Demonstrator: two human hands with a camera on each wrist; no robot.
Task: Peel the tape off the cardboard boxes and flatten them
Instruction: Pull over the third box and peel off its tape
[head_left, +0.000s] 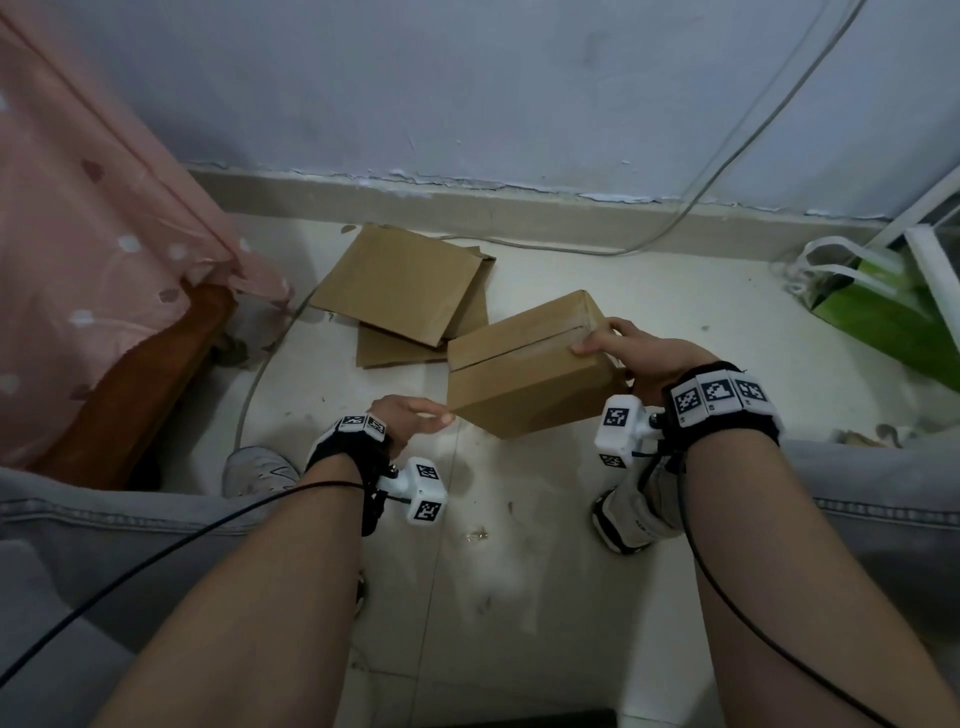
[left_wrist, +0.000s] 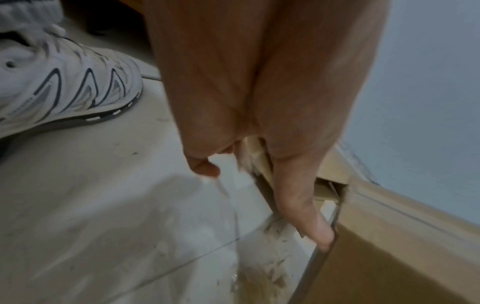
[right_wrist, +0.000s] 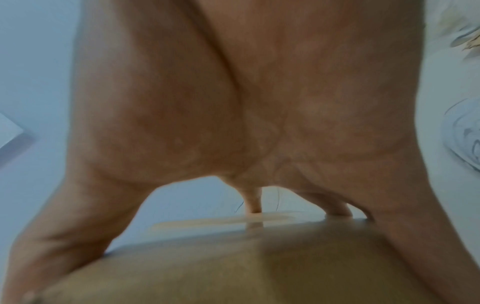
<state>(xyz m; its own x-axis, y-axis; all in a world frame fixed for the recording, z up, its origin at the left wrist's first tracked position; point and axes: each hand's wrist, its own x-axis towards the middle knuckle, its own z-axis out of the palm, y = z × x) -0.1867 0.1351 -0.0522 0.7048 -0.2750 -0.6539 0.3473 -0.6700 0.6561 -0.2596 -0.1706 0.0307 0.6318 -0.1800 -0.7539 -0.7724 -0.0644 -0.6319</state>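
A: What is the floor like?

B: Pale tiled floor (head_left: 649, 291), scuffed and dusty, with dark specks and a grout line running toward six o'clock. A beige skirting strip (head_left: 519, 208) meets a bluish-white wall (head_left: 467, 78) at twelve o'clock, the paint chipped along the joint.

A: And around the edges?

B: At nine o'clock a pink dotted curtain (head_left: 78, 234) hangs over a brown wooden piece of furniture (head_left: 156, 374). A grey cable (head_left: 753, 156) drops down the wall from one o'clock and runs along the floor. At three o'clock lies a green bag (head_left: 883, 317) with white handles. White sneakers (head_left: 260, 473) stand on the tiles at either side, and grey trouser legs fill the lower corners.

A: Where is the cardboard box?

B: The cardboard box (head_left: 530, 364) is held tilted above the floor, just past centre toward two o'clock. Behind it, at eleven o'clock, flattened cardboard sheets (head_left: 405, 291) lie stacked on the tiles.

A: The hands?

B: The right hand (head_left: 634, 353) grips the box's right end, thumb on the top face, fingers wrapped round its side. The left hand (head_left: 410, 415) reaches to the box's lower left corner; in the left wrist view its index finger (left_wrist: 306, 209) lies straight along the box's edge. The other fingers curl loosely, clutching nothing I can make out.
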